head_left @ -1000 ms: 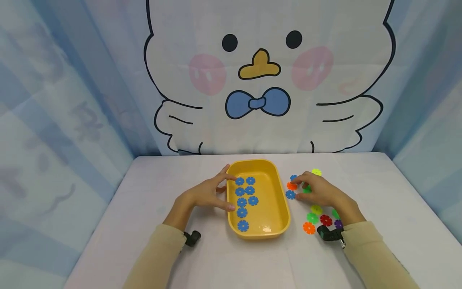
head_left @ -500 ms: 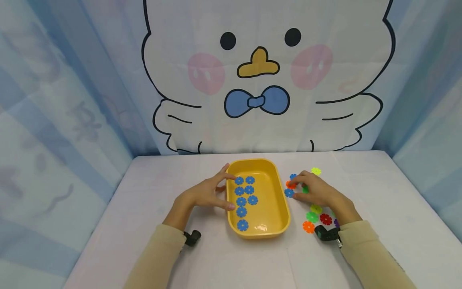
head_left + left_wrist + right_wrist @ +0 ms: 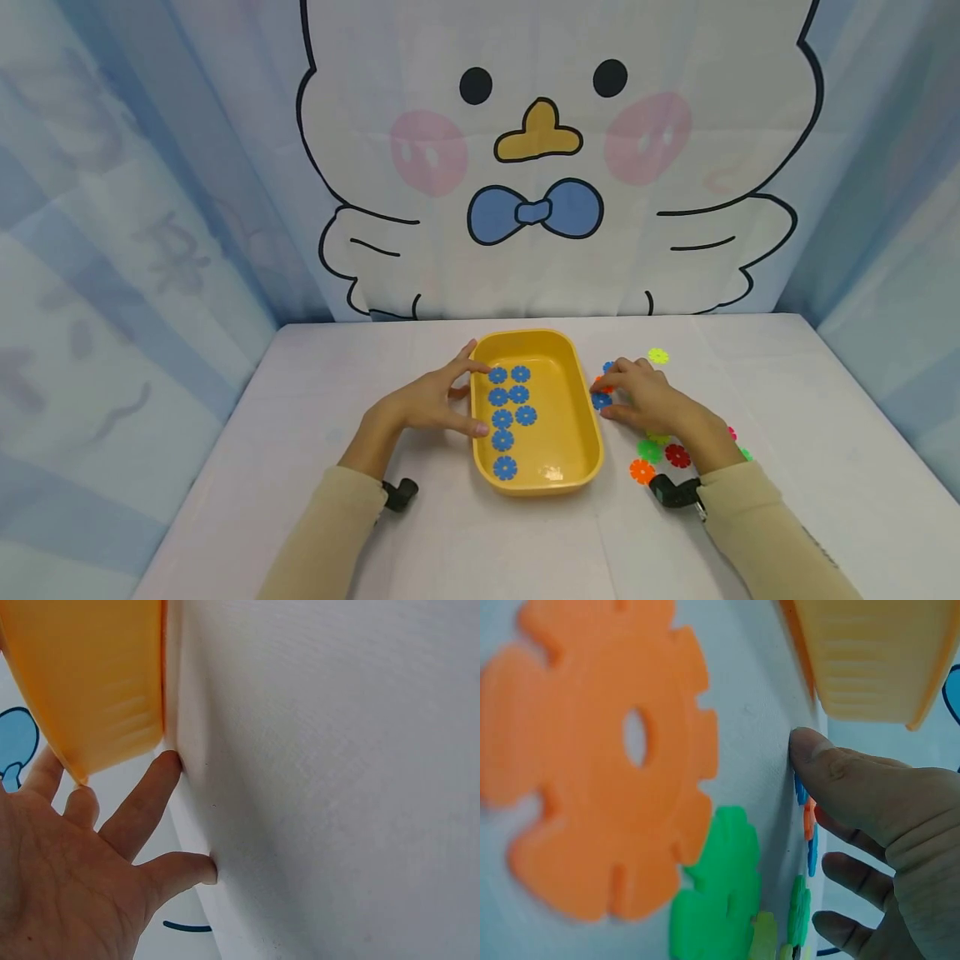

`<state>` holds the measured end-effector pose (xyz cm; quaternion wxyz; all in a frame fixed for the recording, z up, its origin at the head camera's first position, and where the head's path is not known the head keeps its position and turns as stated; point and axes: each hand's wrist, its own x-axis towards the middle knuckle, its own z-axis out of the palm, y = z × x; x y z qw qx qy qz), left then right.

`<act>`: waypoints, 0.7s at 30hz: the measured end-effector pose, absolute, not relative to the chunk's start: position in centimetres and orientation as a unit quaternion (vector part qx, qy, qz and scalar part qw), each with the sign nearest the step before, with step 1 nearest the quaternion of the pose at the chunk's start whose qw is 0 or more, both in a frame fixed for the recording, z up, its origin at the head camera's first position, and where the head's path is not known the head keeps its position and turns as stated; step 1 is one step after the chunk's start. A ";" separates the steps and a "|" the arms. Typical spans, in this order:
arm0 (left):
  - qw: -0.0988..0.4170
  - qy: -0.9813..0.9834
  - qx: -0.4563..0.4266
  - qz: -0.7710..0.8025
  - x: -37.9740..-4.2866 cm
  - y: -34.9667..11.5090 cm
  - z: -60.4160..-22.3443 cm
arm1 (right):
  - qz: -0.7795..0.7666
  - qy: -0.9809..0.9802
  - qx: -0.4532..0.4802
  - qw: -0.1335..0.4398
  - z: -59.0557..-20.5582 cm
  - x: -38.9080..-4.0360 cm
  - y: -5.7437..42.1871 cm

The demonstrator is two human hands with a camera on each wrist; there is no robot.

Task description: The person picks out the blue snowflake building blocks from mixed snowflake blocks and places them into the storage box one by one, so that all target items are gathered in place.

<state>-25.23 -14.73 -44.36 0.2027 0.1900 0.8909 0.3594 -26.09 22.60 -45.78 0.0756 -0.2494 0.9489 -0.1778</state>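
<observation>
A yellow tray [image 3: 562,425] stands mid-table, with several blue snowflake discs [image 3: 502,418] lying along its left side. My left hand [image 3: 427,404] rests at the tray's left rim, thumb and index finger reaching over it. Its fingers spread wide in the left wrist view, two fingertips low beside the tray wall [image 3: 97,690]. Right of the tray, my right hand [image 3: 652,400] has thumb and index finger at the edges of a flat-lying blue disc [image 3: 602,402]. An orange disc [image 3: 606,388] shows partly beneath those fingers. In the right wrist view, the thumb [image 3: 832,765] touches down near the table; the index fingertip is hidden.
Another blue disc [image 3: 607,366] and a yellow disc [image 3: 658,356] lie beyond the right hand. Nearer are green [image 3: 649,452], red [image 3: 677,456] and orange [image 3: 642,472] discs; several more are partly covered by the right forearm. A printed curtain hangs behind the table.
My right hand has shifted slightly left, its index finger now past the orange disc and at the blue one. Pink and green discs show beside the forearm. The left hand and tray stay put.
</observation>
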 end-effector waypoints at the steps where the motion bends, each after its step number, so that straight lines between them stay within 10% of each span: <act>1: 0.202 0.891 0.190 0.360 -25.2 -14.7 -44.3 | -0.176 0.949 -0.250 0.072 -45.8 -26.1 22.6; 21: 0.200 0.890 0.188 0.365 -25.1 -14.9 -44.4 | -0.194 0.957 -0.195 0.094 -45.6 -26.2 22.1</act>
